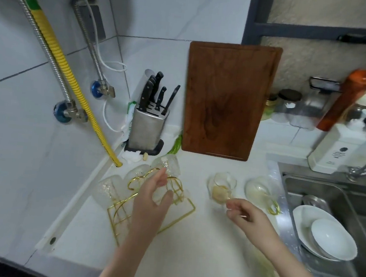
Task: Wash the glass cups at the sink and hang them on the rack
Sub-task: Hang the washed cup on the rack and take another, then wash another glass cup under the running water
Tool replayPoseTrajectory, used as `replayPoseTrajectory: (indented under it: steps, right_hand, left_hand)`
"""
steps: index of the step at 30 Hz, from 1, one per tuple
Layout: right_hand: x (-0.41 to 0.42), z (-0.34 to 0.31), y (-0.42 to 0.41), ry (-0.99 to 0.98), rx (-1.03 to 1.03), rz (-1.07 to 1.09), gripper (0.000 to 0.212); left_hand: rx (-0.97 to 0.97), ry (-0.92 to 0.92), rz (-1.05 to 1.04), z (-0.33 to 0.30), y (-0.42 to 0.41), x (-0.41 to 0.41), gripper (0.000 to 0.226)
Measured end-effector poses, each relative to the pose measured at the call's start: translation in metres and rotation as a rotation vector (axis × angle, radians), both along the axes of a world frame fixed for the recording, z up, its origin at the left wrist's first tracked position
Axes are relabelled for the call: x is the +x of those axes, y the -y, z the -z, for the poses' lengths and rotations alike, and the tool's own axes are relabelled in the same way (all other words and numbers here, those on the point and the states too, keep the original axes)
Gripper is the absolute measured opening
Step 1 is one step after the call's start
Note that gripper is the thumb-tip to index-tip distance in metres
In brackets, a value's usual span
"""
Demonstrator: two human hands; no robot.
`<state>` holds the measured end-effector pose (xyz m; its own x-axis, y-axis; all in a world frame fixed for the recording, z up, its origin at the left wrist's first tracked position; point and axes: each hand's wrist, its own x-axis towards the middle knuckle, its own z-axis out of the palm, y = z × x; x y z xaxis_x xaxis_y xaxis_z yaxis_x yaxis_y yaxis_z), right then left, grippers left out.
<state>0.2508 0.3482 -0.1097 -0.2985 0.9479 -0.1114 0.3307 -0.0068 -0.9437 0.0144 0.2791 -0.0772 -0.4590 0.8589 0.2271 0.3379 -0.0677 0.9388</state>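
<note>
Nothing here can be read; the white bottle [335, 148] by the sink carries a round emblem and small print, too blurred to make out.

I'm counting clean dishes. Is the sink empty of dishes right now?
No, white bowls sit stacked on a white plate inside the steel sink at the right of the counter.

Two bare arms come in from 6 o'clock. The left hand [151, 200] and right hand [248, 218] wear no gloves, rings or sleeves.
</note>
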Motion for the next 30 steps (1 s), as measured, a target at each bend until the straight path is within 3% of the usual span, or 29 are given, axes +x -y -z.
replayPoseTrajectory:
  steps: [9, 14, 17, 23, 27, 30]
  right_hand:
    - [0.124, 0.025, 0.008, 0.103, -0.067, 0.133, 0.021]
    - [0.164, 0.05, 0.013, 0.135, -0.178, -0.009, 0.04]
    - [0.176, 0.069, 0.014, 0.157, -0.247, -0.13, 0.06]
    - [0.17, 0.103, 0.007, 0.203, -0.259, -0.29, 0.097]
    - [0.173, 0.121, 0.005, 0.105, -0.231, -0.31, 0.089]
    - [0.18, 0.105, 0.007, 0.03, -0.209, -0.234, 0.093]
  left_hand:
    - [-0.41, 0.023, 0.386, 0.068, -0.007, 0.128, 0.045]
    - [-0.58, 0.064, 0.364, 0.1, -0.01, 0.181, 0.041]
    - [-0.672, 0.206, 0.31, 0.107, -0.009, 0.202, 0.034]
    - [-0.683, 0.508, 0.167, 0.107, 0.001, 0.231, 0.029]
    - [-0.602, 0.687, 0.124, 0.1, 0.004, 0.243, 0.03]
    - [-0.569, 0.659, 0.182, 0.087, -0.002, 0.247, 0.036]
